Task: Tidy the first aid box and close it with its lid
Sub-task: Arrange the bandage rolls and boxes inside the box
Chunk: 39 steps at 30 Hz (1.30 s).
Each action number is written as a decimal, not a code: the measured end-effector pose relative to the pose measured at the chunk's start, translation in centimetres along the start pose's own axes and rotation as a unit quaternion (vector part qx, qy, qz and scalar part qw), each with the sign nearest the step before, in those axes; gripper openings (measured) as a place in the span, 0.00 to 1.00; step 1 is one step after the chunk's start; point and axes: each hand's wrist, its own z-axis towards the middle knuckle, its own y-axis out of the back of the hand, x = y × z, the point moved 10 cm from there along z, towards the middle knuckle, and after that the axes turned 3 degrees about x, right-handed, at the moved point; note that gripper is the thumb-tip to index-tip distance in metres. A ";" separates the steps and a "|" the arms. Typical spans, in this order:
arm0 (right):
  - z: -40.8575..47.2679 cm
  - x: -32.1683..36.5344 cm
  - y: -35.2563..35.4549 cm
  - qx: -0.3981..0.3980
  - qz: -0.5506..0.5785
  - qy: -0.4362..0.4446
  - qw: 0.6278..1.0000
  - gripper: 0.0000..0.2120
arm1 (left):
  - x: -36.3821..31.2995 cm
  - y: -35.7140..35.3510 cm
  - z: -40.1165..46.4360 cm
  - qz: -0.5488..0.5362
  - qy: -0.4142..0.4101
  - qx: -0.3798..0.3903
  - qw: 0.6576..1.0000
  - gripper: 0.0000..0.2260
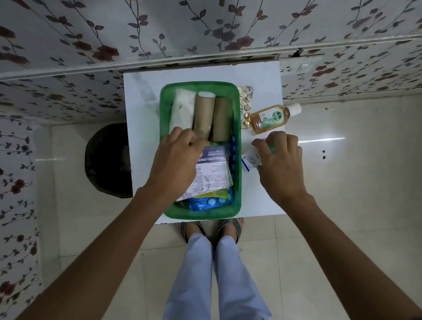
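Here an amber Dettol bottle (271, 118) lies at the white tabletop's (140, 110) right edge; left hand (176, 160) curled, empty, inside green plastic box (238, 191), right hand (281, 168) gripping a small white packet (250, 161)

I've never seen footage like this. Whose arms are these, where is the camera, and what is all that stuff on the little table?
There is no machine here: a person wears a camera on the head, looking down at their own two hands. On a small white table stands an open green first aid box holding three rolls at the far end and packets and pill strips nearer. The left hand reaches into the box over the packets. The right hand rests beside the box on a small white pack. An antiseptic bottle and a pill strip lie outside. No lid is visible.
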 end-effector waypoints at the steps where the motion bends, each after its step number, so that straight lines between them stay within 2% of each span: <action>1: -0.2 -0.1 -0.2 -0.001 0.001 -0.006 1.000 0.24 | 0.0 0.2 -0.4 -0.006 0.007 -0.012 1.000 0.20; 4: -1.0 -0.4 -0.3 0.005 0.014 -0.029 0.999 0.25 | -0.6 0.9 -1.1 -0.032 0.013 -0.029 0.999 0.21; 6: -1.9 -1.1 0.8 -0.017 0.033 -0.063 0.997 0.24 | -1.6 0.8 -1.3 -0.036 -0.007 0.000 0.999 0.21; 9: -3.4 -2.0 3.0 -0.078 0.075 -0.107 0.988 0.22 | -2.4 -2.8 -2.1 0.029 -0.028 0.183 0.982 0.39; 10: -3.9 -2.0 3.5 -0.091 0.087 -0.112 0.986 0.22 | -2.3 -3.5 -2.3 0.060 -0.035 0.213 0.975 0.42; 14: -4.9 -1.2 4.7 -0.102 0.154 -0.106 0.977 0.23 | -1.8 -2.3 -1.2 0.043 -0.047 0.156 0.986 0.40; 17: -5.4 -0.3 5.8 -0.088 0.231 -0.108 0.963 0.22 | -2.0 -2.3 -0.6 0.024 -0.053 0.152 0.987 0.40; 20: -5.5 2.0 7.3 -0.070 0.254 -0.043 0.964 0.23 | -1.9 -2.8 -0.8 0.000 -0.060 0.173 0.983 0.40; 23: -5.5 5.3 6.7 -0.010 0.230 0.045 0.972 0.23 | -1.5 -1.8 -1.1 -0.098 -0.074 0.193 0.974 0.44; 26: -5.8 8.3 5.2 0.002 0.173 0.111 0.979 0.23 | 0.0 1.5 -1.1 -0.210 -0.046 0.165 0.963 0.35; 30: -6.0 11.6 2.1 0.018 0.090 0.178 0.980 0.19 | 3.5 6.3 -1.4 -0.259 0.032 0.014 0.965 0.21; 33: -6.0 12.5 0.9 0.008 0.063 0.197 0.978 0.21 | 4.9 6.7 -1.9 -0.282 0.068 -0.054 0.956 0.17; 36: -6.1 12.9 0.9 0.010 0.107 0.254 0.961 0.21 | 5.3 6.4 -2.2 -0.299 0.090 -0.072 0.947 0.15; 39: -5.6 13.0 0.2 0.017 0.083 0.287 0.954 0.21 | 5.3 6.3 -2.4 -0.292 0.101 -0.085 0.947 0.14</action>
